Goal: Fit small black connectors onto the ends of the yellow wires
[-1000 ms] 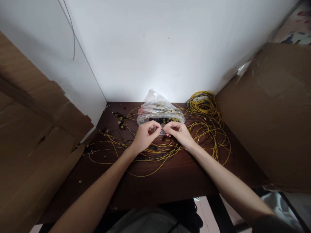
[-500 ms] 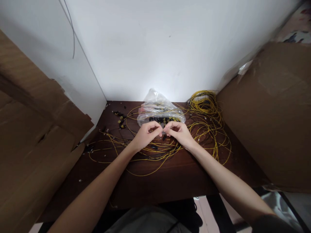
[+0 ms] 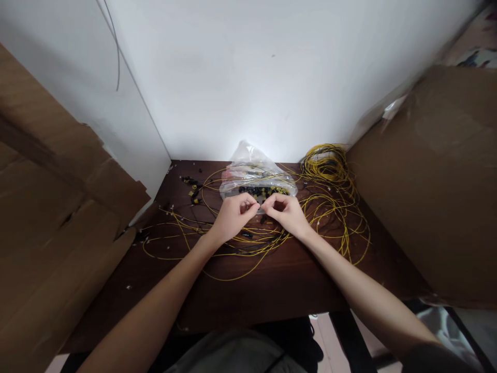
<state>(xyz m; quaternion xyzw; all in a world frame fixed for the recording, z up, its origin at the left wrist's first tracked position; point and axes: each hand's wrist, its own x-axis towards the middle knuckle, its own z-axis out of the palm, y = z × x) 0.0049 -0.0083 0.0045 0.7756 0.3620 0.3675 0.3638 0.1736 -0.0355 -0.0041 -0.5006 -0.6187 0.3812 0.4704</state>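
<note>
dark wood, or a wood-look surface, across the table (image 3: 267, 295), smooth with a dull sheen. thin clear plastic for the bag (image 3: 245, 154) at far middle, crinkled and glossy. smooth, plastic-looking coating on the yellow wires (image 3: 329, 165) at far right. glossy black plastic, by the look, on the small black piece (image 3: 246, 234). matt cardboard for the left panel (image 3: 58, 181), torn and rough-edged; flatter cardboard for the right panel (image 3: 419, 207), with shiny clear film (image 3: 392, 108) at its far edge. smooth matt white on the far wall (image 3: 240, 77).
</note>
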